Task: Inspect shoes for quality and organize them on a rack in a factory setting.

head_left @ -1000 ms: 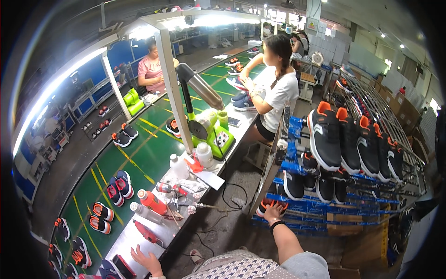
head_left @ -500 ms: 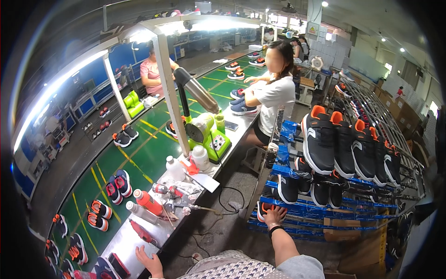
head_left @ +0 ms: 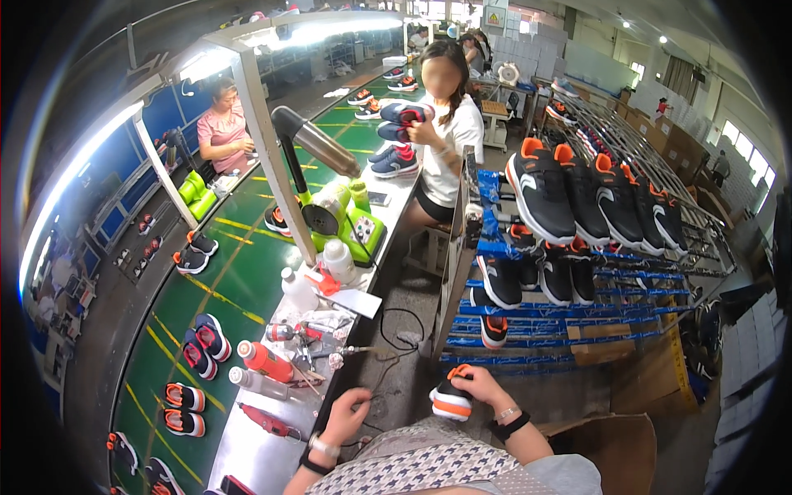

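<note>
My right hand [head_left: 485, 388] grips a black sneaker [head_left: 452, 401] with orange lining and an orange-and-white sole, just in front of my body. Its fingers close over the shoe's upper. My left hand [head_left: 350, 414] hovers beside the bench edge, apart from the shoe, its fingers curled in with nothing visible in them. On the rack [head_left: 452, 313] to the right, several black sneakers [head_left: 540, 194] with orange linings stand in rows. Below them, another sneaker [head_left: 494, 332] sits on a lower blue-wrapped bar.
A green conveyor [head_left: 235, 289] carries pairs of shoes on the left. Along the bench lie a red bottle [head_left: 266, 361], white bottles [head_left: 299, 290] and a red tool [head_left: 264, 419]. A green machine [head_left: 342, 216] stands farther off. A co-worker [head_left: 450, 124] in white holds dark shoes; another person [head_left: 224, 128] wears pink.
My right hand has drawn a sneaker off the lower rack toward my body. My left hand has risen from the bench edge and curled, moving right. The co-worker in white has lifted shoes.
</note>
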`<state>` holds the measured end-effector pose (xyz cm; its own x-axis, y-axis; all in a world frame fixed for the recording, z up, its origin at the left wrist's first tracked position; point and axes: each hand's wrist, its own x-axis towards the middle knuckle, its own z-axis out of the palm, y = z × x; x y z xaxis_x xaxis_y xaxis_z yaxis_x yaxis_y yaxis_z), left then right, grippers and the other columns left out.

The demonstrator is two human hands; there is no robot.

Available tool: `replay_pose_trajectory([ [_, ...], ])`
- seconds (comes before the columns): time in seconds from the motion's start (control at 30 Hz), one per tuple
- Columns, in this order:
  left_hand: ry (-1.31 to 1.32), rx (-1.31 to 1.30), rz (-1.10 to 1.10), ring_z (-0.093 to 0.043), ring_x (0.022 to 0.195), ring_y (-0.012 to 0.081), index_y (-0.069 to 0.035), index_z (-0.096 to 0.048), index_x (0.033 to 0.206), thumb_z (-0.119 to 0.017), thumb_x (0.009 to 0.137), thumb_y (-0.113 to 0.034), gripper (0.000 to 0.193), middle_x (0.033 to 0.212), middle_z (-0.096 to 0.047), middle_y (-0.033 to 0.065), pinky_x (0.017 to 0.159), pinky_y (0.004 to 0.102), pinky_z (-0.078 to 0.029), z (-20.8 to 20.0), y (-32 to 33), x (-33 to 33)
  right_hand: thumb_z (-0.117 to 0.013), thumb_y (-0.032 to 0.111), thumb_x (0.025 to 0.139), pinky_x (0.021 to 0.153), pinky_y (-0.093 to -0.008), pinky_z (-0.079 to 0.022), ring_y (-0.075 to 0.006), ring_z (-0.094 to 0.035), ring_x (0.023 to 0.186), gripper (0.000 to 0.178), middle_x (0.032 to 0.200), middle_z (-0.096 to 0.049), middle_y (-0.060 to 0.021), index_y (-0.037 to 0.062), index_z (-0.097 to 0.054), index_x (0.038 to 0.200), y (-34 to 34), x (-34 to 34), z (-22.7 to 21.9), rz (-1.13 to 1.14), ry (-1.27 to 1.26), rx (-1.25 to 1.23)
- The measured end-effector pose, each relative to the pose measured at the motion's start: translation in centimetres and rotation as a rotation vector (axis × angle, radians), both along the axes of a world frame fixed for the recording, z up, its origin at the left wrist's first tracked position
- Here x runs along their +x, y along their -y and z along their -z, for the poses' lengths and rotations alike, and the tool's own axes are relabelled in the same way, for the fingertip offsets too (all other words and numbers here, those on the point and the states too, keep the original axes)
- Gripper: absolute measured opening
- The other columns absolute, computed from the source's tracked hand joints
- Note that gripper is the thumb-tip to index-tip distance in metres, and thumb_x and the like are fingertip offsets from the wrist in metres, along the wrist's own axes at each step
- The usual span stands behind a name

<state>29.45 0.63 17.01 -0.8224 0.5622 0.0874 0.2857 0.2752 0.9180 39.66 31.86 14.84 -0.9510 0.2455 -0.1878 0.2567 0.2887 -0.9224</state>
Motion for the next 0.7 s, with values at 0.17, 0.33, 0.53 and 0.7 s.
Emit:
replay_pose_trajectory([
  [0.17,0.260,0.184,0.352,-0.043,0.116,0.0188,-0.001,-0.050,0.115,-0.057,0.083,-0.017,0.036,0.121,-0.050,0.0094,0.099,0.0302,-0.031,-3.9,-4.3,-6.5,-0.064,0.011,0.075,0.062,-0.0219,-0.040,-0.0063,-0.048,0.066,0.016,0.071,-0.056,0.0017,0.0022,-0.054,0.065,2.0,-4.3,-8.7,-0.186,-0.301,-0.398],
  [0.33,0.459,0.106,0.773,-0.035,0.121,0.0172,-0.003,-0.019,0.136,-0.068,0.074,-0.033,0.084,0.130,-0.037,0.0112,0.102,0.0287,-0.025,-6.3,-4.7,-8.6,-0.064,0.018,0.077,0.061,-0.0203,-0.039,-0.0070,-0.047,0.066,0.022,0.070,-0.052,-0.0015,0.0075,-0.046,0.071,4.3,-9.4,-15.6,-0.338,-0.333,-0.803],
  [0.53,0.857,0.631,0.301,-0.042,0.114,0.0165,-0.007,-0.017,0.137,-0.078,0.059,-0.024,0.100,0.125,-0.042,0.0075,0.097,0.0279,-0.032,-9.4,-2.4,-3.7,-0.050,0.031,0.089,0.067,-0.0220,-0.047,-0.0118,-0.055,0.074,0.028,0.081,-0.056,-0.0061,0.0033,-0.053,0.091,7.4,-12.7,-15.5,-0.089,-0.362,-1.037],
  [0.7,0.635,0.684,-0.055,-0.046,0.104,0.0150,-0.007,-0.023,0.130,-0.077,0.063,-0.010,0.086,0.115,-0.045,0.0061,0.091,0.0285,-0.037,-11.8,-0.1,-1.2,-0.042,0.031,0.092,0.088,-0.0324,-0.043,-0.0169,-0.055,0.098,0.030,0.102,-0.058,-0.0053,0.0065,-0.051,0.106,9.1,-11.2,-10.7,-0.003,-0.111,-1.252],
])
